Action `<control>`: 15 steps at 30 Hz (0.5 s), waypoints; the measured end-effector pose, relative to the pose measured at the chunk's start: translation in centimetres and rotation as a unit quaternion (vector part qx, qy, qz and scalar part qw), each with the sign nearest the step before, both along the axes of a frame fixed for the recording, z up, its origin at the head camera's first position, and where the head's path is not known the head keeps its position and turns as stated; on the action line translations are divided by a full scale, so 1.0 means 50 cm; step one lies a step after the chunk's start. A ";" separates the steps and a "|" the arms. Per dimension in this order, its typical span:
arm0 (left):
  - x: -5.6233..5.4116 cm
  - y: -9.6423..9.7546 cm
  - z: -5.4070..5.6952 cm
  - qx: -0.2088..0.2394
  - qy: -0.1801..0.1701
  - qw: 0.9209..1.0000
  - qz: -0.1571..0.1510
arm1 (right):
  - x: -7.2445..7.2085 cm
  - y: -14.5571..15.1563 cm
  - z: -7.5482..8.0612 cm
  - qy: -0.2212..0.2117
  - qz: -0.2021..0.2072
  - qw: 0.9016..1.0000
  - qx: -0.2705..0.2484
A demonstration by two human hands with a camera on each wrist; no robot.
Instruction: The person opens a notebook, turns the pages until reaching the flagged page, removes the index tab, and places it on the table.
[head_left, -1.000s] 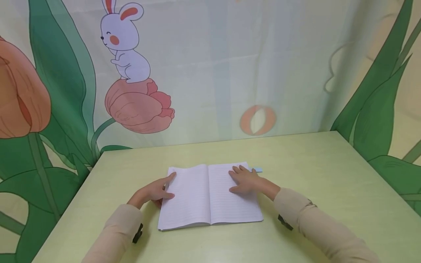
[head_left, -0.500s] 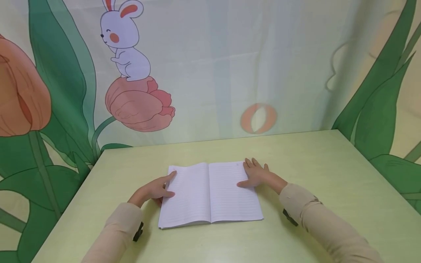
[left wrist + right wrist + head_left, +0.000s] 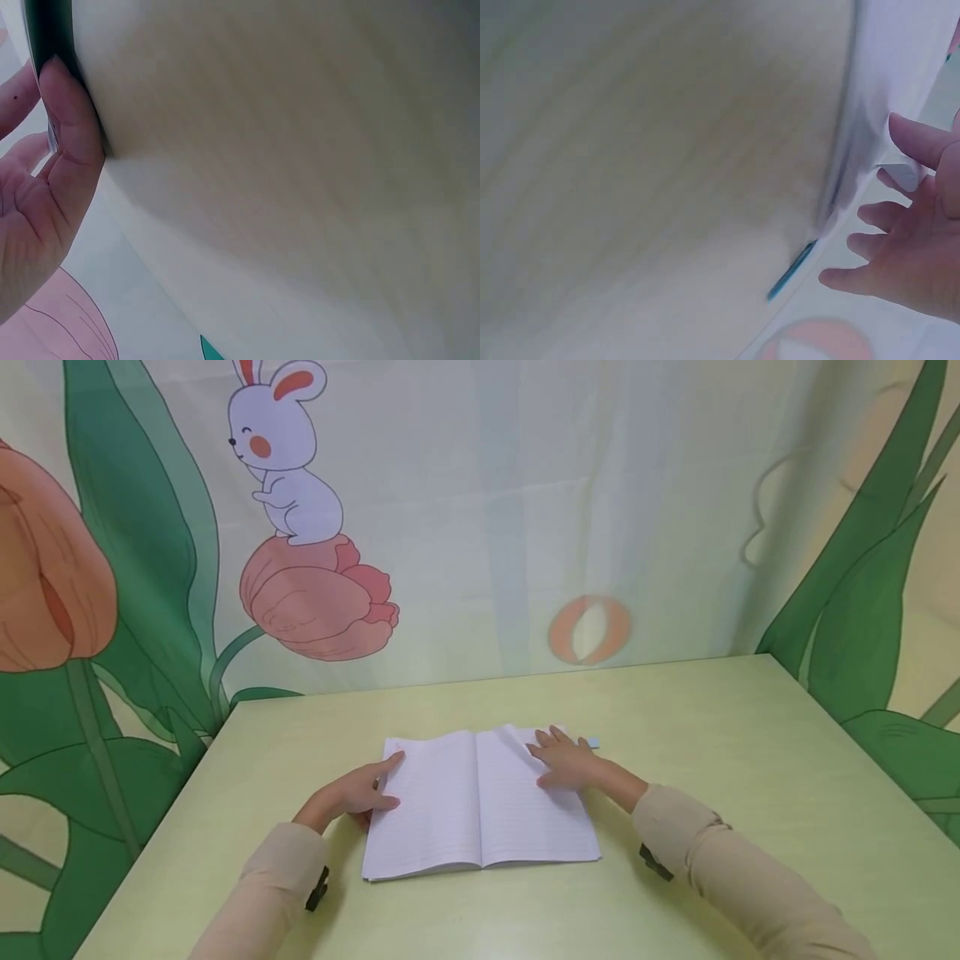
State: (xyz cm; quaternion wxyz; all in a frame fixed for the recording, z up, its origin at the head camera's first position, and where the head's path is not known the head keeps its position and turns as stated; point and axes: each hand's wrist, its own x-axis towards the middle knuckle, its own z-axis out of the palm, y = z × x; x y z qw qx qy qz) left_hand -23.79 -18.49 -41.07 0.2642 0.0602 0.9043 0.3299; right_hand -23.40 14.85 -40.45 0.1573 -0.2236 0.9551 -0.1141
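Observation:
A lined notebook (image 3: 442,810) lies spread open on the table in the head view. My left hand (image 3: 360,792) grips its left edge, thumb on the page; in the left wrist view, fingers (image 3: 71,112) of that hand reach under the dark cover. At the upper right of the notebook is my right hand (image 3: 568,764), its fingers spread. The top corner of the right-hand page (image 3: 510,747) bends up and leftward beside its index finger. In the right wrist view, a curled paper corner (image 3: 904,174) shows between thumb and index finger, which stand apart.
A small blue tab (image 3: 593,742) sticks out past the notebook's upper right side. The pale yellow-green table (image 3: 675,710) runs back to a curtain (image 3: 450,527) printed with a rabbit and tulips.
My right hand moved outward to the right edge of the notebook, then back in to the left, and the page's top corner has lifted. The left hand stayed in place.

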 end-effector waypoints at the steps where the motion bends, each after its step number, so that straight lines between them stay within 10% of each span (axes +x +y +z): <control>1: -0.001 -0.001 0.000 0.000 0.002 1.000 -0.004 | 0.004 -0.009 0.003 0.001 0.008 1.000 -0.002; 15: -0.004 -0.009 -0.002 0.019 -0.012 1.000 -0.007 | 0.049 -0.125 0.026 -0.067 0.021 0.994 -0.084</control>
